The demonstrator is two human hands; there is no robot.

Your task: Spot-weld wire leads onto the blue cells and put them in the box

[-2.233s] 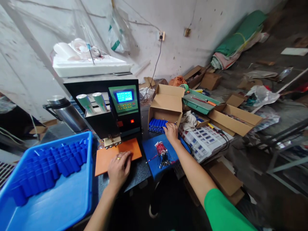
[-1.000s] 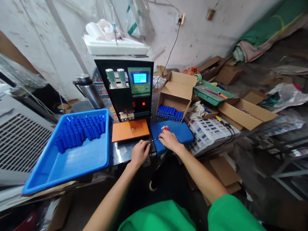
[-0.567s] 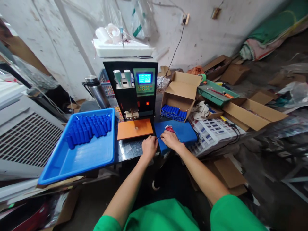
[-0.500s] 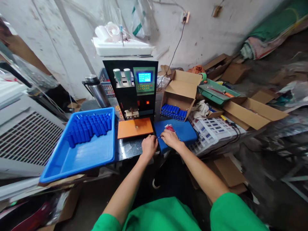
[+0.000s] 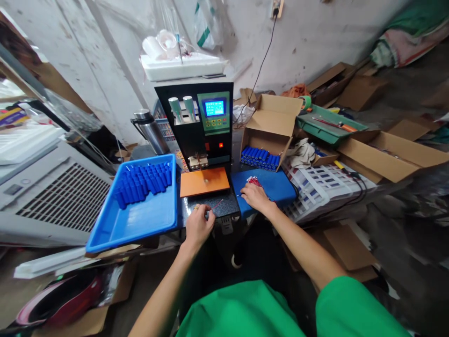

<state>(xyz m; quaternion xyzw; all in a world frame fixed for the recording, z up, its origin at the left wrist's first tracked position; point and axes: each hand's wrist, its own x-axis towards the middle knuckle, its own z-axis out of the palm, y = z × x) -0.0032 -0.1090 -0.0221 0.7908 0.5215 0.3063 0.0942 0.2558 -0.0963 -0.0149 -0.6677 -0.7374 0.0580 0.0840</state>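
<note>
My left hand is pinched on a thin red wire at the front edge of the dark table, before the orange plate. On the blue pad, my right hand has its fingers closed beside a bundle of red wires; what they hold is too small to make out. Behind the orange plate stands a black machine with a lit screen. Blue cylinders stand upright in a blue tray on the left.
An open cardboard box holds more blue cylinders behind the pad. A steel flask stands behind the blue tray. Farther right are a green tray, a cloth and open cartons.
My left hand has moved left and nearer to me, away from my right hand, with a red wire now showing in its fingers. The view has shifted slightly.
</note>
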